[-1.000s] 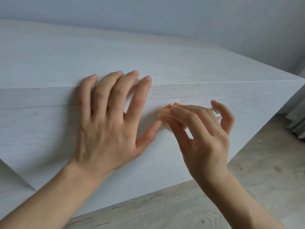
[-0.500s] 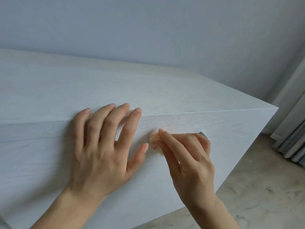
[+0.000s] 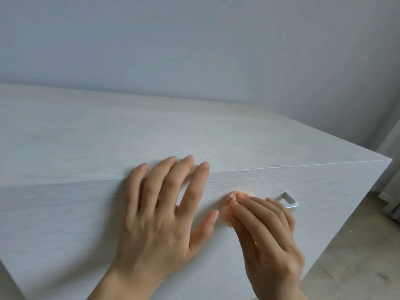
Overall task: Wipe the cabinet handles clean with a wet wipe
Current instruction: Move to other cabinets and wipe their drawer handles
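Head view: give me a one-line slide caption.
Left hand flat on the cabinet, right hand holding a wipe at the handle.

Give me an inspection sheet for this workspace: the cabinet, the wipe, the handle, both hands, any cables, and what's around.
Surface: white wood-grain cabinet, top and front in view.
Job's things: peach wet wipe bunched against the cabinet front; silver handle, only its right end showing past the fingers.
Clutter: nothing seen.
Hands: left hand lies flat on the cabinet front, fingers spread, tips at the top edge; right hand holds the wet wipe at the handle.
Cables: nothing seen.
Surroundings: plain wall behind the cabinet; pale floor at lower right.
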